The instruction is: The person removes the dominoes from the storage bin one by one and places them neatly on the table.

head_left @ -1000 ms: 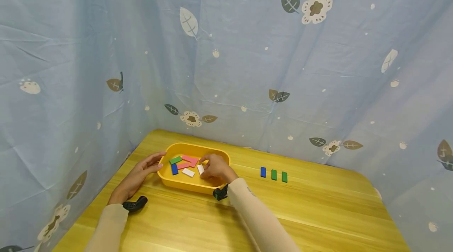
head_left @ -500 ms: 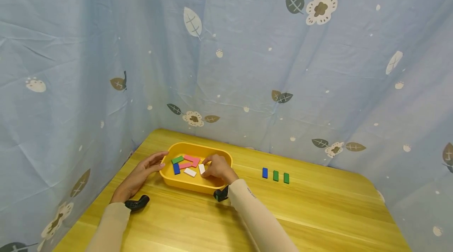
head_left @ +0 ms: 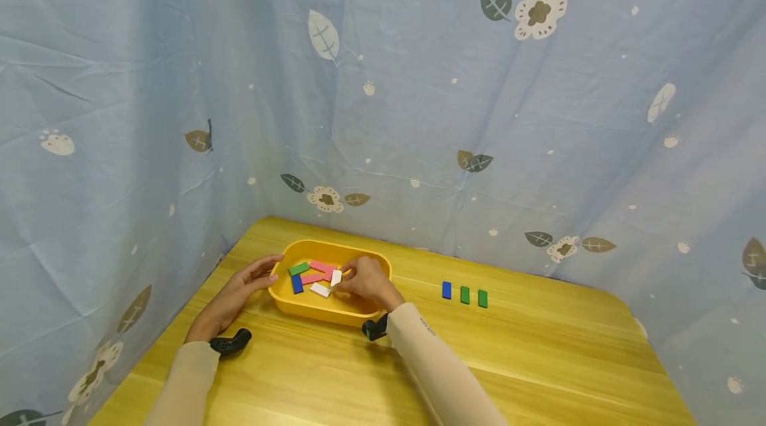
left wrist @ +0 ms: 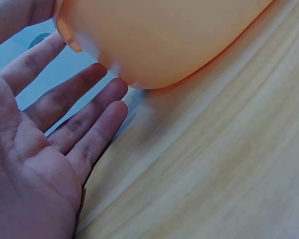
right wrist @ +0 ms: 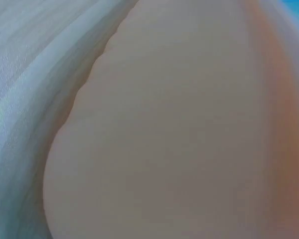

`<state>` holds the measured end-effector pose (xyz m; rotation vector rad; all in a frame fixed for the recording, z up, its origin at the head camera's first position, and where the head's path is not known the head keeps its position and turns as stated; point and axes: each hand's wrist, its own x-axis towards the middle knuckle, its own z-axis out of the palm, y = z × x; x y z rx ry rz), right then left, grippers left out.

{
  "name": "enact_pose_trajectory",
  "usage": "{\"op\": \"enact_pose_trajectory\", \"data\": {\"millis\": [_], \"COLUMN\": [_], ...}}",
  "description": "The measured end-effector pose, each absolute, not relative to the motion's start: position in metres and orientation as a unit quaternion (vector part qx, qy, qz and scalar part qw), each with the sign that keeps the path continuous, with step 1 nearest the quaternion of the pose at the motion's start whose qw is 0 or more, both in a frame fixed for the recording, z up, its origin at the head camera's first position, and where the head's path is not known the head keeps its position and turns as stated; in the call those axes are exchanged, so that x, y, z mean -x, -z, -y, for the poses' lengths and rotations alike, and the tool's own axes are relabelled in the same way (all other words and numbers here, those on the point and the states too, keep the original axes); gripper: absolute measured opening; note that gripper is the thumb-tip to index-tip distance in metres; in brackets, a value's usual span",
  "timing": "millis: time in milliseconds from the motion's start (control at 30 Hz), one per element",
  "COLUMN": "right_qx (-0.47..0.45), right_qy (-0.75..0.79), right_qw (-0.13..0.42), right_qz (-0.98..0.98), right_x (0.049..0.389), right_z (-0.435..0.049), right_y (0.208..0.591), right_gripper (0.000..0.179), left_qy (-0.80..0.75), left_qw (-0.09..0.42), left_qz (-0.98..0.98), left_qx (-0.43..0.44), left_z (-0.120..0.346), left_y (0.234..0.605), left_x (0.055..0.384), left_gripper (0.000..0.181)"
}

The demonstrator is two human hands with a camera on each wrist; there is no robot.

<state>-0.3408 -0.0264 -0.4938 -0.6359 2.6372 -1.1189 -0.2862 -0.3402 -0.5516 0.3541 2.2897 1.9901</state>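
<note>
Inside a yellow plastic tub (head_left: 317,312), my right hand (head_left: 368,278) pinches a small white block (head_left: 336,278) between thumb and fingers, tilted up off the tub floor. Just left of it lies a second white block (head_left: 320,290), beside pink blocks (head_left: 312,279), a blue block (head_left: 297,284) and a green block (head_left: 299,269). My left hand (head_left: 245,283) rests against the tub's left end. Its fingers (left wrist: 72,97) are extended in the left wrist view, with the tips at the tub's outer wall. A blurred close surface fills most of the right wrist view.
On the wooden table (head_left: 538,346), right of the tub, a blue block (head_left: 447,290) and two green blocks (head_left: 465,295) stand in a spaced row. Blue patterned curtains (head_left: 395,113) hang along the table's back and left sides.
The white block at my right fingertips has been lifted from the tub floor and shifted slightly up and left. My left hand has stayed at the tub's end.
</note>
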Motion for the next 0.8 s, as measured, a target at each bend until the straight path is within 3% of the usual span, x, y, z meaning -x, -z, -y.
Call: {"op": "enact_pose_trajectory", "data": {"millis": [400,800], "right_qx": [0.217,0.207], "right_qy": [0.469,0.479], "right_qw": [0.12,0.101], "right_qz": [-0.848,-0.847], "right_x": [0.336,0.333], "right_z": [-0.004,-0.058], "right_y": [0.466,0.459], "right_gripper": [0.048,0.052], "left_qy": [-0.649,-0.65], "left_qw": [0.042,0.04], "left_qz": [-0.753,-0.751], "left_qx": [-0.101,-0.108], "left_z": [0.338,0.337], "left_y": [0.548,0.549], "left_x": [0.282,0.281], "left_gripper": [0.058,0.059]}}
